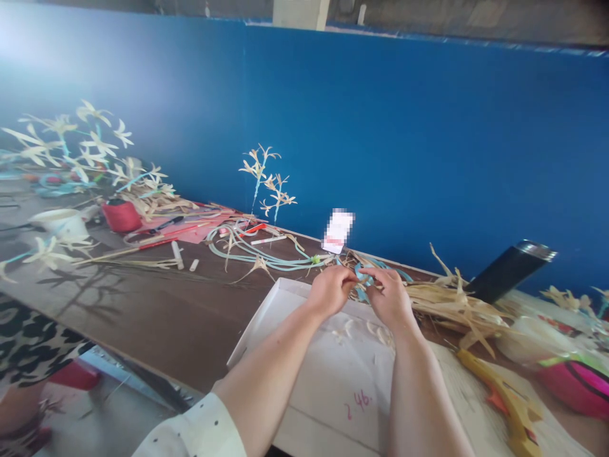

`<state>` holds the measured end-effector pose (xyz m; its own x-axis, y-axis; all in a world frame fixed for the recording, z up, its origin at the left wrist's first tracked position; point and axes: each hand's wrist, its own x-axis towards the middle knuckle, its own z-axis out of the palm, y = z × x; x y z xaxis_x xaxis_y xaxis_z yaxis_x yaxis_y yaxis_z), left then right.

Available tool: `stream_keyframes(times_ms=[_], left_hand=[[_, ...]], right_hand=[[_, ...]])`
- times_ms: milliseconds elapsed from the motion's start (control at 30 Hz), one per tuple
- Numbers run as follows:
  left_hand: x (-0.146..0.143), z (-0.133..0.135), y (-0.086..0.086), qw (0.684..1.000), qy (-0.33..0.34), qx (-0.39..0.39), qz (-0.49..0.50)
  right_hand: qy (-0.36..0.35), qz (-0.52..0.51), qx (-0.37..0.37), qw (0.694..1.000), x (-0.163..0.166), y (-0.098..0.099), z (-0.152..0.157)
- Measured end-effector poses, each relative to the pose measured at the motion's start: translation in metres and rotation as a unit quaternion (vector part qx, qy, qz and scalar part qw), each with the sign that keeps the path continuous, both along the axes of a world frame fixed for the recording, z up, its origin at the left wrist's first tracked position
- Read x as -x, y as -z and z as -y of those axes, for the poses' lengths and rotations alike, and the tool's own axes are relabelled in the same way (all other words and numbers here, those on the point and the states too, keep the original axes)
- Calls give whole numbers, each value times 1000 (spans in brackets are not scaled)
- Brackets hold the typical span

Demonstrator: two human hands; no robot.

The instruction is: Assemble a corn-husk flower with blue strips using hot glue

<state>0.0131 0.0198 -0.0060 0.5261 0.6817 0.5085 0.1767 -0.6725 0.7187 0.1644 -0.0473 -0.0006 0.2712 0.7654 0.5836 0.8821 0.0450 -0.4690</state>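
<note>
My left hand (330, 289) and my right hand (391, 293) meet above the far edge of a white board (333, 374), fingers pinched together on a small piece of straw and light-blue stem (360, 282). Both hands are closed on it. A few small pale petal pieces (366, 330) lie on the board just below my hands. A pile of dry straw strips (451, 304) lies right beside my right hand. Light-blue wrapped stems (257, 251) curl on the brown table (157, 304) to the left of my left hand.
A blue wall (380, 146) backs the table. Finished straw flowers (266, 178) stand by it, more (85, 146) at far left near a red pot (121, 216) and a white bowl (59, 222). A black flask (509, 270), yellow glue gun (504, 393) and pink bowl (578, 384) sit right.
</note>
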Motion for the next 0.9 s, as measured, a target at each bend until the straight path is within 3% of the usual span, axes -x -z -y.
stream_keyframes(times_ms=[333, 533, 633, 733, 900], left_hand=[[4, -2, -1, 998, -7, -52, -31], [4, -2, 0, 998, -26, -38, -44], [4, -2, 0, 999, -45, -7, -26], [2, -6, -1, 994, -69, 78, 12], [0, -14, -2, 972, -26, 223, 71]], right_hand=[[-11, 7, 53, 999, -3, 3, -2], [-20, -27, 83, 996, 1, 1, 0], [-4, -98, 106, 990, 4, -4, 3], [12, -221, 99, 970, 9, -9, 4], [-10, -444, 30, 896, 14, -8, 0]])
